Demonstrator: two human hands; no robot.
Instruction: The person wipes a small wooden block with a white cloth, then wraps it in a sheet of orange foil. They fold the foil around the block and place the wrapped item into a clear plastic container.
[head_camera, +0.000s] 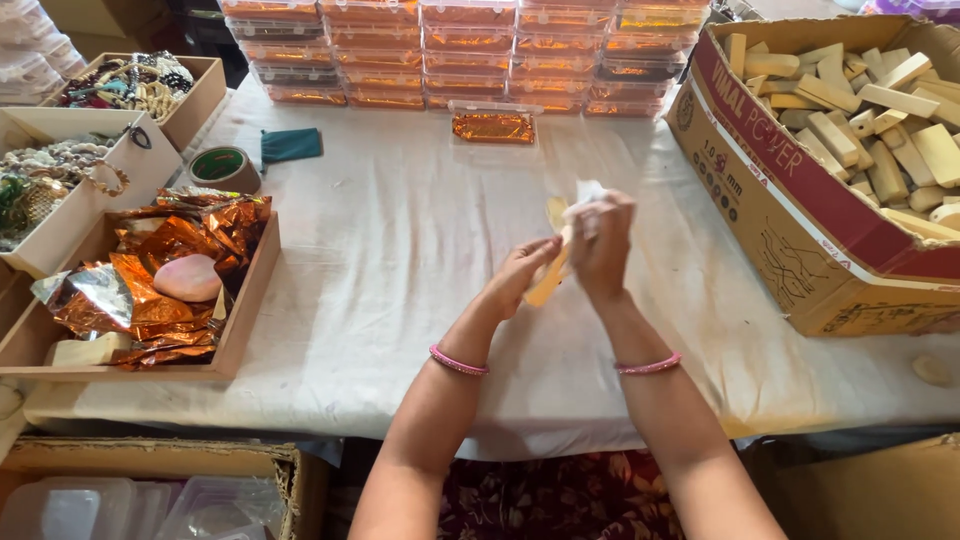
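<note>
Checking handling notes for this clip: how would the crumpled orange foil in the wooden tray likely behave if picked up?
The orange foil is creased and heaped loosely, so it probably weighs little and flops rather than holding shape. Its shiny surface suggests it could slide between fingers. The pink stone resting on it in the wooden tray would likely tumble off if the foil were lifted.

Over the cloth-covered table (400, 250), the left hand (520, 275) grips the low end of a pale yellow wooden piece (548, 283), while the right hand (603, 245) presses a white cloth (585, 195) against it. A cardboard box of wooden blocks (800, 250) sits well to the right.
</note>
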